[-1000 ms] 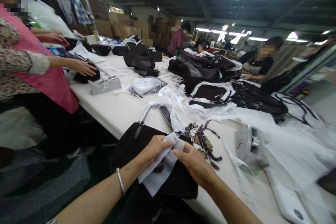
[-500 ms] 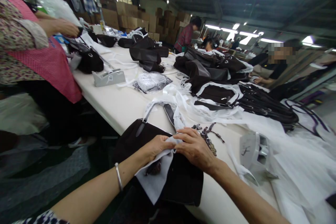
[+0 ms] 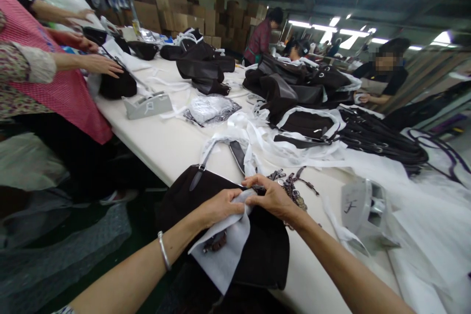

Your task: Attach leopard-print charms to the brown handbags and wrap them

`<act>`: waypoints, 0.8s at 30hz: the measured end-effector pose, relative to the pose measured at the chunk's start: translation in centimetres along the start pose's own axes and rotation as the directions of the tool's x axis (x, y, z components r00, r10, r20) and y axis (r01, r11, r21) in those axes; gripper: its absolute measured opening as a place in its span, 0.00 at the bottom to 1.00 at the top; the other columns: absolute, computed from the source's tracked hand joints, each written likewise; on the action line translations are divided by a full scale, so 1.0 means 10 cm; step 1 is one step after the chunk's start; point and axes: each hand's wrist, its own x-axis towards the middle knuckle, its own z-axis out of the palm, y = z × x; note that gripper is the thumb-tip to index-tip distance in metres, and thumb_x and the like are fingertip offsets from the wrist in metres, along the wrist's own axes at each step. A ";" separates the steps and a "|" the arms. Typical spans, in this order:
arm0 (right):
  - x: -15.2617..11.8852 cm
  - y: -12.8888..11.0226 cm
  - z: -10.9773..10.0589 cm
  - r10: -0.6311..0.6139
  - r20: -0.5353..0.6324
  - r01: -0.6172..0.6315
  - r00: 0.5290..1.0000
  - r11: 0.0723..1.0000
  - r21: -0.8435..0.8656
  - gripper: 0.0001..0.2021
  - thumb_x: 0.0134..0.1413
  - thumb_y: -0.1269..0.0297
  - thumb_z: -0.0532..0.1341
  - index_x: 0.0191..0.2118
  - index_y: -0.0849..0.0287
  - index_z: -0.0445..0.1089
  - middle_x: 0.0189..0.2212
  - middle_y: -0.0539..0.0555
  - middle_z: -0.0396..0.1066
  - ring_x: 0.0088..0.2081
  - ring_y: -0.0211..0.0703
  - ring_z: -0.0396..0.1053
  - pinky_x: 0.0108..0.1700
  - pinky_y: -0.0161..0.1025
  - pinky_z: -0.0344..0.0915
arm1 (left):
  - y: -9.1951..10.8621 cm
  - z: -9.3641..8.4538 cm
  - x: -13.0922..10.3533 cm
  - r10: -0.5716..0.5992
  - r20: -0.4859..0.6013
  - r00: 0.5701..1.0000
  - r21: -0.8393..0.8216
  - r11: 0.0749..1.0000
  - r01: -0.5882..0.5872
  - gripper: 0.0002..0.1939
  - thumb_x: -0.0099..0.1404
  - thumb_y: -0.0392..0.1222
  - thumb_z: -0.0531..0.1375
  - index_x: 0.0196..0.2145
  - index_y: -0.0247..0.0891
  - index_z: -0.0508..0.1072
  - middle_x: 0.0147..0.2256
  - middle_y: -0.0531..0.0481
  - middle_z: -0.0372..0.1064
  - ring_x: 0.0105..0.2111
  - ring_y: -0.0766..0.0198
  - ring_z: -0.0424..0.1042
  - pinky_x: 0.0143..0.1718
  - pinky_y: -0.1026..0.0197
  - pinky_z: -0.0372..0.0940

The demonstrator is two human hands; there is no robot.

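Left hand (image 3: pixel 222 206) fingers were closed, pinching white sheet (image 3: pixel 230 250). Right hand (image 3: pixel 271 198) thumb was at sheet's top edge, fingers slightly parted; couldn't tell if gripping. Sheet hung over dark handbag (image 3: pixel 267 255), at table's (image 3: pixel 142 142) near edge. Charms (image 3: pixel 294 190) lay just beyond, dispenser (image 3: pixel 358 206) farther right.

A dark brown bag (image 3: pixel 267 250) lies across the near edge of the white table (image 3: pixel 147 144). 1 dark, buckled strap end (image 3: pixel 198 176) shows at its left; the handle (image 3: pixel 224 140) is wrapped in white. Over its front hangs a pale sheet (image 3: pixel 235 248), bunched at the far end, bearing a small dark piece (image 3: pixel 217 241), its details blurred.
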 end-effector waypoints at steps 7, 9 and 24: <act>0.08 0.03 -0.02 0.028 0.083 -0.018 0.996 0.993 -0.117 0.13 0.47 0.65 0.68 0.42 0.55 0.77 0.41 0.53 0.75 0.45 0.46 0.70 0.51 0.42 0.63 | 0.05 0.01 -0.07 0.115 -0.030 0.993 0.282 0.954 -0.102 0.20 0.61 0.45 0.58 0.49 0.35 0.70 0.34 0.51 0.72 0.28 0.66 0.67 0.28 0.67 0.58; 0.09 0.07 0.00 0.035 0.061 -0.026 0.998 0.991 -0.132 0.09 0.47 0.66 0.67 0.38 0.56 0.77 0.37 0.52 0.74 0.43 0.45 0.70 0.48 0.40 0.63 | 0.08 0.02 -0.08 0.142 -0.066 0.988 0.401 0.910 -0.104 0.20 0.63 0.51 0.57 0.48 0.35 0.71 0.38 0.48 0.73 0.34 0.62 0.69 0.32 0.64 0.60; -0.30 -0.04 -0.30 0.163 -0.405 -0.114 0.900 0.983 0.142 0.15 0.51 0.54 0.63 0.39 0.59 0.78 0.36 0.53 0.78 0.39 0.44 0.72 0.43 0.38 0.66 | 0.03 0.14 0.00 0.005 -0.146 0.989 0.168 0.986 0.019 0.20 0.57 0.54 0.60 0.38 0.33 0.71 0.24 0.48 0.71 0.18 0.67 0.66 0.19 0.67 0.56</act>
